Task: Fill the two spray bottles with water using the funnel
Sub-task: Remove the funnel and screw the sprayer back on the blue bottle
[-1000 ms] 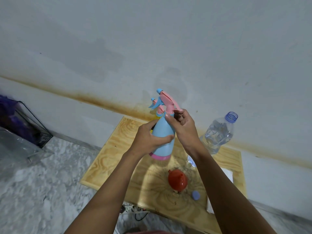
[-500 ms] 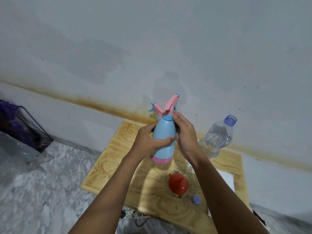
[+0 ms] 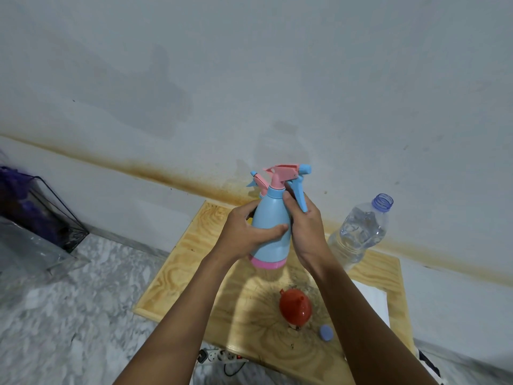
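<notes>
the blue spray bottle [image 3: 270,237] hangs at frame centre, above the counter [image 3: 177,262]. the left hand [image 3: 244,234] wraps its body, fingers [image 3: 273,230] curled round it. the right hand [image 3: 306,232] grips the neck under the pink sprayer head [image 3: 280,176]. the likely risk is that the head frees suddenly and the bottle jerks into the open water bottle [image 3: 358,234] at right, spilling it. the bottle's long axis is near upright, and the nozzle points to frame right.
</notes>
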### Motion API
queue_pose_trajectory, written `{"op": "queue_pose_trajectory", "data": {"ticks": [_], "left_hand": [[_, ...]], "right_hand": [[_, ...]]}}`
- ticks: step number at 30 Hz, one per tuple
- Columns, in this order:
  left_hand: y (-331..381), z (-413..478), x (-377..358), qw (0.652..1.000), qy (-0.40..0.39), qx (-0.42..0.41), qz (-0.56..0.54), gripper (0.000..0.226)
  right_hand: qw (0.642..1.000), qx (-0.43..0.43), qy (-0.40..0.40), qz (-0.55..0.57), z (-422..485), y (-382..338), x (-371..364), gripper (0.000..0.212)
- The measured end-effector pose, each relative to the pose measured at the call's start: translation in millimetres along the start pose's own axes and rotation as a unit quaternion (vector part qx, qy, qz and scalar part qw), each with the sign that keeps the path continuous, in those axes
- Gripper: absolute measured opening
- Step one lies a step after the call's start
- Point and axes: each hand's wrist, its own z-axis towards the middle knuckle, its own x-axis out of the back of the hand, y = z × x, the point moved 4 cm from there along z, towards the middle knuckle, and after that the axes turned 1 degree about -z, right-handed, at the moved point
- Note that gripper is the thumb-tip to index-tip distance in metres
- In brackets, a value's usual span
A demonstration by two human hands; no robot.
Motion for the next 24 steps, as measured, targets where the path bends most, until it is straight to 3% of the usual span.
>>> {"op": "queue_pose_trajectory", "data": {"ticks": [2,6,12,16,22,24], "left_hand": [[0.8,0.7,-0.1,1.0,-0.003,-0.001,0.001,0.039],[-1.1,1.5,1.2,1.0,-0.012,0.013,-0.009,0.035],[-0.5,5.7,5.1,0.998,-0.057,0.019,0.001,0.043],[-3.9,7.2,3.5,0.998,-0.048,0.005,0.027,0.042],[-15.3,11.1,0.1,0.999,-0.02,-0.001,0.037,0.044],[-17.8,12.5,1.2,0.999,-0.04,0.005,0.033,0.045]], "right_hand": [[1.0,0.016,0.008,0.002,1.9,-0.3,0.4,0.013],[0.999,0.014,-0.034,-0.017,8.9,-2.6,2.1,0.034],[0.995,-0.006,-0.099,-0.019,17.6,-13.9,9.0,0.007],[0.988,0.008,-0.093,-0.121,21.5,-16.5,9.4,0.011],[0.991,0.031,-0.011,-0.126,18.0,-10.0,3.8,0.02],[0.987,0.037,-0.026,-0.155,16.7,-9.1,4.3,0.019]]}}
